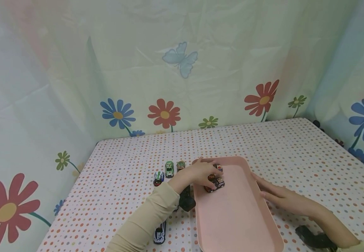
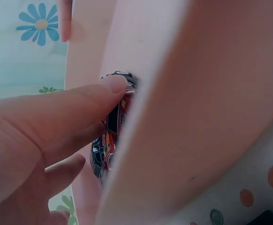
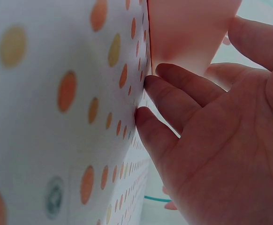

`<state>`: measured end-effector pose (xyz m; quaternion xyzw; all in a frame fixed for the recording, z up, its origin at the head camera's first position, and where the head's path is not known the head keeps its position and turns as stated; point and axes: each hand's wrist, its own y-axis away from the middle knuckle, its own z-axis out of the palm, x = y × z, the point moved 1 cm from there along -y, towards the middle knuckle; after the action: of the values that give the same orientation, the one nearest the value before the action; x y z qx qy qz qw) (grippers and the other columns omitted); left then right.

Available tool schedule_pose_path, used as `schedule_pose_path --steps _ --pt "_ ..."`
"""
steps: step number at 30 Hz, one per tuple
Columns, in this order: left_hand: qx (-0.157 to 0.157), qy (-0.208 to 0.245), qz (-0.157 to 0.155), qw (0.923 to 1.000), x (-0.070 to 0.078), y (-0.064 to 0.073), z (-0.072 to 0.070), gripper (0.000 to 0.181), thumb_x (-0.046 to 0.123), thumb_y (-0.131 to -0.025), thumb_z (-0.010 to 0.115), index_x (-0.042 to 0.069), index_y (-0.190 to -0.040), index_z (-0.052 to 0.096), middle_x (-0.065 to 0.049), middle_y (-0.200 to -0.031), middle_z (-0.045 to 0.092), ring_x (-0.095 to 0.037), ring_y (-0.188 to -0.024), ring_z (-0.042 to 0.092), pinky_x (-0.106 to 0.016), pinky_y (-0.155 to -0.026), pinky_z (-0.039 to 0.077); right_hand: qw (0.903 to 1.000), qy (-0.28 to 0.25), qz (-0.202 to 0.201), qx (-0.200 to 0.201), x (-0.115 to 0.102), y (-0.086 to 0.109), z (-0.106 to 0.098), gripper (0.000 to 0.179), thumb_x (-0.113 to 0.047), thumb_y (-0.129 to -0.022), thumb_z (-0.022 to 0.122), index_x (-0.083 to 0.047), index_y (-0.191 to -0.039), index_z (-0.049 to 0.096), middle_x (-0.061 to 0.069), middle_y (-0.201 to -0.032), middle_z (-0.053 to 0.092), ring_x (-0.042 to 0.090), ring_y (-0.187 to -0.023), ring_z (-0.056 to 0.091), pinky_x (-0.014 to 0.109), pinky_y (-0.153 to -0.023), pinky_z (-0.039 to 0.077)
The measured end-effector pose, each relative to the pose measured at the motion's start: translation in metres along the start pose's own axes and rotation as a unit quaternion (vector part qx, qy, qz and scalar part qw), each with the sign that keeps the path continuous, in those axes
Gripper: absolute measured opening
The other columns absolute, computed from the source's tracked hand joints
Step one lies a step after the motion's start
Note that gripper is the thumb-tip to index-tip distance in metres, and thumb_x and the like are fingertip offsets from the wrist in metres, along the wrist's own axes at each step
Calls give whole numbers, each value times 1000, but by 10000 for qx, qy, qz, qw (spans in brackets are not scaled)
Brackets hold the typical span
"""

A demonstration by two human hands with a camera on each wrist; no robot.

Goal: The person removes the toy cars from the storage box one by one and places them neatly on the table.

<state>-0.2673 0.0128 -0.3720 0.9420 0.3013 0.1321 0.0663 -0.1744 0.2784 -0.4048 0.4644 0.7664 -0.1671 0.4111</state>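
Note:
A pink tray (image 1: 237,206) lies on the dotted tablecloth. My left hand (image 1: 202,174) reaches over its left side and pinches a small toy car (image 1: 218,183) near the far left corner. In the left wrist view, a fingertip lies on the dark and red car (image 2: 113,119), and the tray's wall hides part of it. Another toy car (image 1: 218,167) sits beyond it in the tray, partly behind my fingers. My right hand (image 1: 284,198) rests along the tray's right side with its fingers extended. The right wrist view has those fingertips right at the tray wall (image 3: 188,37).
Left of the tray stand a green toy car (image 1: 169,169), a smaller green one (image 1: 180,165) and a striped one (image 1: 158,178). A white and black car (image 1: 159,233) is nearer, beside my left sleeve (image 1: 147,218). A flowered curtain (image 1: 200,94) hangs behind the table.

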Motion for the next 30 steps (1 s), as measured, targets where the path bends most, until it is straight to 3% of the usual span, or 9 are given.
schedule_pose_path --steps 3,9,15,20,26,30 --pt "-156 -32 -77 9998 1 1 0 52 32 -85 69 24 -135 53 9 -137 46 -11 -136 19 -50 -109 2 10000 27 7 32 0 0 0 62 -31 -102 40 -7 -151 10 20 -152 10 39 -133 11 26 -96 34" --pt "-307 -250 -283 9988 4 3 3 55 35 -87 66 28 -139 47 9 -142 39 -14 -139 11 -51 -108 3 10000 17 5 44 -1 -1 1 62 -31 -102 39 -4 -150 10 23 -151 11 43 -133 13 55 -97 31" --pt "-37 -581 -298 9979 10 4 9 53 35 -87 66 27 -138 49 9 -138 45 -14 -137 17 -50 -109 7 10000 -22 4 -28 1 -1 0 61 -29 -102 39 -7 -151 8 21 -151 10 42 -132 12 34 -96 37" --pt "236 -740 -275 9966 16 6 12 51 31 -86 69 25 -134 54 10 -131 52 -13 -135 25 -51 -109 9 9999 -102 -17 -52 2 -1 0 62 -29 -102 39 -7 -151 7 23 -151 8 43 -133 11 46 -97 36" --pt "501 -1010 -550 9921 19 6 16 49 34 -83 71 24 -130 58 11 -127 55 -11 -131 32 -48 -109 11 9999 -94 4 -72 3 0 0 62 -29 -102 39 -8 -151 7 23 -151 9 43 -132 11 26 -92 38" --pt "657 -1061 -727 9895 21 5 19 47 34 -81 73 24 -126 62 11 -125 56 -10 -129 36 -46 -109 12 10000 -67 -8 -73 3 0 0 62 -29 -102 39 -7 -151 6 23 -151 9 43 -132 12 32 -93 39"
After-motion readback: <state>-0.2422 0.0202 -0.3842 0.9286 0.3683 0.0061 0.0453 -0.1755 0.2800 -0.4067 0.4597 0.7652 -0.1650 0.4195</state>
